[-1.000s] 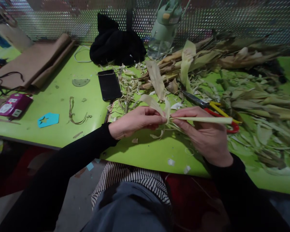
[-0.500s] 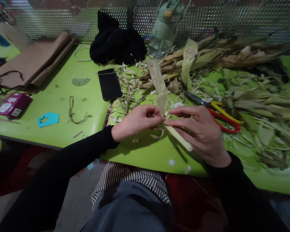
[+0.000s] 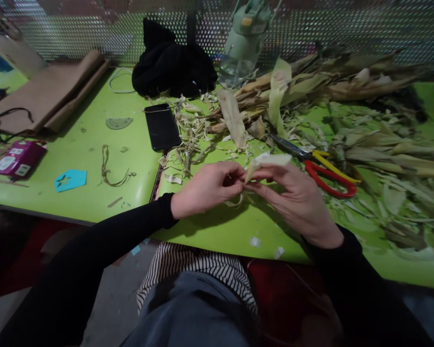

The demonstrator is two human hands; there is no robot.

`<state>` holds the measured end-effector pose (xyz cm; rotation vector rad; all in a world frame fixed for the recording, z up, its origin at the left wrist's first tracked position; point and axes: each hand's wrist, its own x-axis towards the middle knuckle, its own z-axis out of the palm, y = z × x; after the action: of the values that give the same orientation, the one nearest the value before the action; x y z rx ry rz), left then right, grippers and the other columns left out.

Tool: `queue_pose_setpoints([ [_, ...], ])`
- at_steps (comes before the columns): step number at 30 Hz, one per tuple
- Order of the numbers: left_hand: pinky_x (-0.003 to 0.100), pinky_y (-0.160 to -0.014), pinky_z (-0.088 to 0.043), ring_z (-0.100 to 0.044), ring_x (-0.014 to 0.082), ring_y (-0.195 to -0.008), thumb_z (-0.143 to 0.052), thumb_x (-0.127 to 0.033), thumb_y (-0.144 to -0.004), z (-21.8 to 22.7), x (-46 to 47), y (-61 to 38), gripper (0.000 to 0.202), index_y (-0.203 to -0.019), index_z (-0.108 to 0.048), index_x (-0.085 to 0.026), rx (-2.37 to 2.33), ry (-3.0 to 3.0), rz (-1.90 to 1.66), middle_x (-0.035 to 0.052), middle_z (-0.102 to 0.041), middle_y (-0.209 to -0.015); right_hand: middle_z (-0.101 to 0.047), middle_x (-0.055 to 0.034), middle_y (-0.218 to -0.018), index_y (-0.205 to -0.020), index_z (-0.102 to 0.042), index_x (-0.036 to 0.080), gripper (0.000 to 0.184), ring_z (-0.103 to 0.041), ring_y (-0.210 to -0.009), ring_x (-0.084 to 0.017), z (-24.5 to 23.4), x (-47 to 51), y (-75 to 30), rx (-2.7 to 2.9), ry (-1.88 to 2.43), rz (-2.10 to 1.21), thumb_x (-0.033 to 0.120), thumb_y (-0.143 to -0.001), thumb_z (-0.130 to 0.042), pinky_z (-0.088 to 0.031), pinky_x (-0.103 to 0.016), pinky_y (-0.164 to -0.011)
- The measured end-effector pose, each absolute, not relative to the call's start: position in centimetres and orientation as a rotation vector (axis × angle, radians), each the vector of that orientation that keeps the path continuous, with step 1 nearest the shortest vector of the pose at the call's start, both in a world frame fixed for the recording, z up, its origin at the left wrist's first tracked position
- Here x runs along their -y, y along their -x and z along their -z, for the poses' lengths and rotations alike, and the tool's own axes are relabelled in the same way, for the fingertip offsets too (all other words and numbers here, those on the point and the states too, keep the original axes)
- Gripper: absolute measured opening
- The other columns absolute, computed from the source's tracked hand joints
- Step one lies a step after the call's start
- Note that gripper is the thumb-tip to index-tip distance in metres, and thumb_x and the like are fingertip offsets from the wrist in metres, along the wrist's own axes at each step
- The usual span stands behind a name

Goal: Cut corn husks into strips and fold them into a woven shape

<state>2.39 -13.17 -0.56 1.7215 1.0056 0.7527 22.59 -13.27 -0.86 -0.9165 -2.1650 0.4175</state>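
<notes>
The corn husk strip [image 3: 270, 160] has swung round: half a second ago its stiff, folded length slanted down toward the person, under the right hand's fingers, with a broad piece standing up from the pinch. Now a pale, broad end leans away to the right, across the far side of the right hand's fingers, and the stiff length no longer shows.

The left hand [image 3: 207, 189] has stayed almost where it was, pinching the husk between thumb and fingers, so it seems to serve as the anchor. The right hand [image 3: 298, 198] does the turning — its thumb and fingers close in on the same spot, grasping the husk just beside the left fingertips. That suggests the piece is being wrapped or folded about the pinch, though the point itself is too small and covered to tell whether any knot has formed.

The strip sits between the two hands, just above the green table [image 3: 188, 233]. Around them nothing seems to have been moved: the scissors [image 3: 302, 153] with red and yellow handles lie just beyond the right hand, the flat husk leaf [image 3: 233, 118] and husk scraps [image 3: 193, 125] lie past the fingertips, and the heap of dried husks [image 3: 304, 91] spreads farther off, beyond the right hand.
</notes>
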Motion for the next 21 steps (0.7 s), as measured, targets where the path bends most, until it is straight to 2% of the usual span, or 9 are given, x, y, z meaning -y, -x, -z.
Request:
queue_pose_setpoints([
  [3, 0.022, -0.065, -0.040, -0.049, 0.0077, -0.066, -0.060, -0.016, -0.085, 0.24, 13.23, -2.55, 0.004, -0.084, -0.056, -0.015, -0.954, -1.547, -0.687, -0.0034, -0.055, -0.073, -0.071, -0.0022, -0.091, -0.103, -0.067, 0.025, 0.018, -0.068, -0.077, -0.018, 1.21, 13.36, -22.40, 2.004, 1.075, -0.516, 0.036, -0.090, -0.071, -0.056, -0.032, -0.067],
  [6, 0.023, -0.069, -0.044, -0.052, 0.0075, -0.068, -0.060, -0.018, -0.087, -0.04, 13.34, -2.51, 0.007, -0.085, -0.054, -0.015, -0.882, -1.382, -0.643, -0.0022, -0.057, -0.077, -0.071, -0.0022, -0.091, -0.121, -0.062, 0.024, 0.038, -0.068, -0.078, -0.017, 1.52, 13.36, -22.37, 1.873, 1.101, -0.643, 0.039, -0.088, -0.073, -0.057, -0.030, -0.067],
  [9, 0.024, -0.070, -0.045, -0.054, 0.0086, -0.068, -0.061, -0.037, -0.092, -0.02, 13.44, -2.36, 0.023, -0.086, -0.055, -0.016, -0.815, -1.347, -0.648, -0.0011, -0.057, -0.076, -0.070, -0.0025, -0.091, -0.138, -0.055, 0.025, 0.051, -0.068, -0.078, -0.017, 1.54, 13.36, -22.47, 1.908, 1.051, -0.727, 0.038, -0.090, -0.070, -0.058, -0.030, -0.068],
  [12, 0.024, -0.068, -0.045, -0.055, 0.0098, -0.069, -0.056, -0.051, -0.094, 0.18, 13.50, -2.35, 0.037, -0.087, -0.057, -0.015, -0.811, -1.404, -0.644, -0.0004, -0.057, -0.076, -0.068, -0.0015, -0.091, -0.144, -0.053, 0.027, 0.057, -0.065, -0.074, -0.015, 1.24, 13.55, -22.47, 1.926, 1.098, -0.835, 0.040, -0.091, -0.068, -0.058, -0.028, -0.069],
  [15, 0.025, -0.069, -0.046, -0.056, 0.0105, -0.069, -0.047, -0.052, -0.098, 0.25, 13.52, -2.48, 0.043, -0.081, -0.058, -0.014, -0.915, -1.508, -0.589, 0.0013, -0.060, -0.076, -0.066, -0.0008, -0.088, -0.139, -0.060, 0.026, 0.055, -0.063, -0.074, -0.015, 0.88, 13.79, -22.36, 1.895, 1.194, -0.964, 0.042, -0.088, -0.071, -0.057, -0.029, -0.073],
  [18, 0.026, -0.077, -0.049, -0.059, 0.0110, -0.073, -0.041, -0.043, -0.102, 0.18, 13.55, -2.57, 0.042, -0.080, -0.060, -0.013, -0.950, -1.532, -0.553, 0.0034, -0.065, -0.079, -0.065, -0.0011, -0.083, -0.120, -0.071, 0.025, 0.042, -0.062, -0.075, -0.017, 0.70, 13.81, -22.30, 1.840, 1.226, -1.047, 0.046, -0.084, -0.074, -0.056, -0.031, -0.073],
  [21, 0.027, -0.082, -0.052, -0.063, 0.0114, -0.078, -0.041, -0.038, -0.103, 0.12, 13.58, -2.58, 0.037, -0.084, -0.060, -0.013, -0.900, -1.465, -0.556, 0.0052, -0.068, -0.085, -0.067, -0.0014, -0.084, -0.102, -0.073, 0.024, 0.029, -0.062, -0.076, -0.016, 0.74, 13.63, -22.33, 1.753, 1.224, -1.105, 0.047, -0.083, -0.076, -0.054, -0.030, -0.071],
])
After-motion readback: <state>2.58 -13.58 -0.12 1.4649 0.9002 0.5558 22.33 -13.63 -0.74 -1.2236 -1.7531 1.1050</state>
